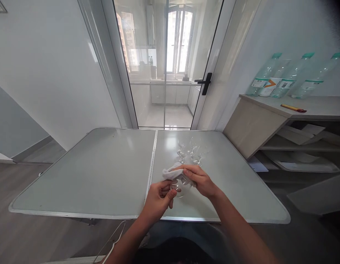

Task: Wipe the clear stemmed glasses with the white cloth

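Above the near part of the table, my left hand (159, 195) is closed around the lower part of a clear stemmed glass (180, 193), its round foot showing beside the thumb. My right hand (198, 179) grips a white cloth (171, 173) and presses it against the glass. Cloth and fingers hide most of the bowl. Just beyond my hands, several clear stemmed glasses (193, 149) stand close together on the table; their outlines are faint.
The pale folding table (117, 176) has a metal rim and a centre seam. To the right, a wooden shelf unit (264, 113) carries several plastic bottles (287, 79) and a yellow-red packet (293, 108). A glass door (147, 95) stands behind the table. A white cable (114, 244) hangs at lower left.
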A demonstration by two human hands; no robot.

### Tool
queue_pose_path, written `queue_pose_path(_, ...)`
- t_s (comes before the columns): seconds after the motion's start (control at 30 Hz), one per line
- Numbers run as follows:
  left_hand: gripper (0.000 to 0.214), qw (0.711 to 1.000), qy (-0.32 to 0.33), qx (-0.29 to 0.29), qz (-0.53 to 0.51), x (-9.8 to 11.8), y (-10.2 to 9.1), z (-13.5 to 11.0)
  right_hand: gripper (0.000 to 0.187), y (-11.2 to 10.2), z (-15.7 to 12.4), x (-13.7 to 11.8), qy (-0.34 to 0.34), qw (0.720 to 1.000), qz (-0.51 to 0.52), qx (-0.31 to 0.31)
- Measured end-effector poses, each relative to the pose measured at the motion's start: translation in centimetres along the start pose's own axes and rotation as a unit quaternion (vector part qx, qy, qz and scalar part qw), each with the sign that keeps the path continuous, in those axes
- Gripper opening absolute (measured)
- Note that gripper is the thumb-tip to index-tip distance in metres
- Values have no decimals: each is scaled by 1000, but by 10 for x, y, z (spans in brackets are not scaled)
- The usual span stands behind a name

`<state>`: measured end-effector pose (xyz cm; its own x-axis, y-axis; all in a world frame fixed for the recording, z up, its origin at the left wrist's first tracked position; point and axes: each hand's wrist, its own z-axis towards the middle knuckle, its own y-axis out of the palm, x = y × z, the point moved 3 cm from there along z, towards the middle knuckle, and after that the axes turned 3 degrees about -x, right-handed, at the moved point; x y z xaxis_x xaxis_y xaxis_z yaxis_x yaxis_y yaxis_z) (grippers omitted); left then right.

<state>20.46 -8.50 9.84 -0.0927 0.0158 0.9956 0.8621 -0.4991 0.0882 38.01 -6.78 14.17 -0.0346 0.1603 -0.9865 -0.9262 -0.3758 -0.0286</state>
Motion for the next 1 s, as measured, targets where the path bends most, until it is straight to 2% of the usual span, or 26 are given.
queue_pose_path(0.07, 59, 996, 22, 66, -59, 0, 2, 2, 32, 11, 1, 19, 23, 979, 163, 117)
queue_pose_path(0.1, 60, 989, 33, 112, -88, -1, 2, 4, 32, 21, 0, 30, 14, 961, 210, 177)
queue_pose_path(0.13, 59, 980, 40, 159, -113, -2, 3, 6, 33, 35, -2, 41, 4, 951, 228, 209)
queue_pose_path(0.2, 53, 962, 41, 235, -136, -5, 4, 9, 37, 60, -9, 55, -36, 944, 175, 279)
queue_pose_path(0.27, 47, 956, 26, 262, -132, -8, 7, 11, 42, 75, -16, 56, -97, 944, 30, 314)
queue_pose_path(0.33, 39, 959, 16, 257, -119, -11, 10, 10, 49, 80, -19, 47, -184, 934, -144, 271)
queue_pose_path(0.4, 31, 962, 11, 246, -117, -16, 12, 8, 58, 77, -19, 36, -266, 904, -290, 167)
queue_pose_path(0.47, 27, 961, 14, 237, -143, -20, 12, 6, 64, 70, -19, 29, -312, 872, -367, 84)
queue_pose_path(0.53, 24, 954, 32, 224, -199, -19, 12, 6, 65, 64, -22, 25, -329, 863, -378, 56)
queue_pose_path(0.67, 40, 936, 45, 186, -295, -6, 7, 9, 62, 66, -33, 25, -326, 881, -336, 64)
queue_pose_path(0.77, 50, 925, 30, 154, -346, 3, 3, 10, 60, 68, -42, 25, -322, 877, -347, 87)
queue_pose_path(0.87, 58, 922, 38, 180, -341, 5, 0, 9, 43, 70, -41, 25, -295, 881, -360, 89)
queue_pose_path(0.93, 57, 928, 44, 185, -320, 4, 3, 8, 22, 69, -36, 25, -253, 897, -335, 142)
queue_pose_path(1.0, 56, 936, 62, 164, -305, 3, 9, 7, 14, 68, -32, 25, -202, 908, -290, 226)
